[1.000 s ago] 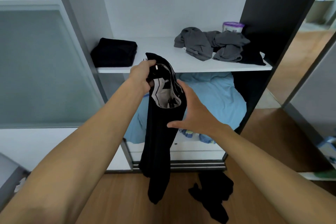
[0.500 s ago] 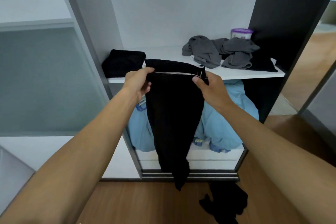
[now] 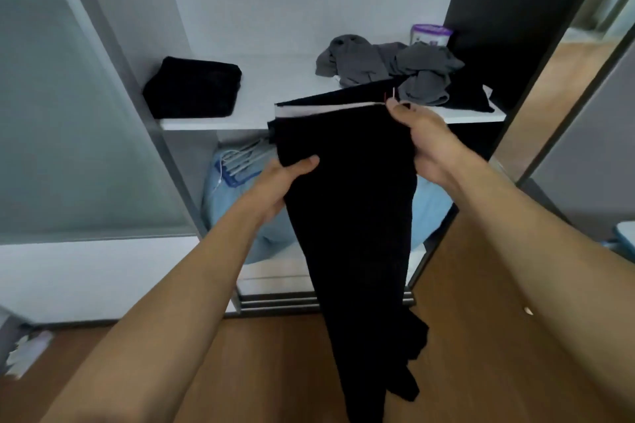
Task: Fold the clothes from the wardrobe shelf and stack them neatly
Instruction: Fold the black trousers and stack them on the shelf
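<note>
Both bare forearms stretched forward and slightly upward from the bottom corners, converging on a pair of black trousers held up in front of the wardrobe shelf. Left hand lower, palm turned inward, thumb laid across the front of the cloth near its left edge, fingers hidden behind: grip clenched on the trousers below the waistband. Right hand higher, wrist bent, thumb and fingertips pinching the right end of the waistband, whose pale inner lining shows as a light strip running leftward; grip likewise closed on the trousers. Waistband roughly level with the shelf's front edge, tilted up to the right; legs hanging down together, narrowing toward the wooden floor, the lower end trailing out of view at the bottom. On the shelf, at left, a folded black garment lying flat; at right, a crumpled heap of grey clothes, with another black piece spread just beside it near the shelf's edge, and a small tub with a purple lid standing behind the heap. Below the shelf, a bulging light-blue bundle with a few white hangers resting on top, partly hidden by the trousers.
</note>
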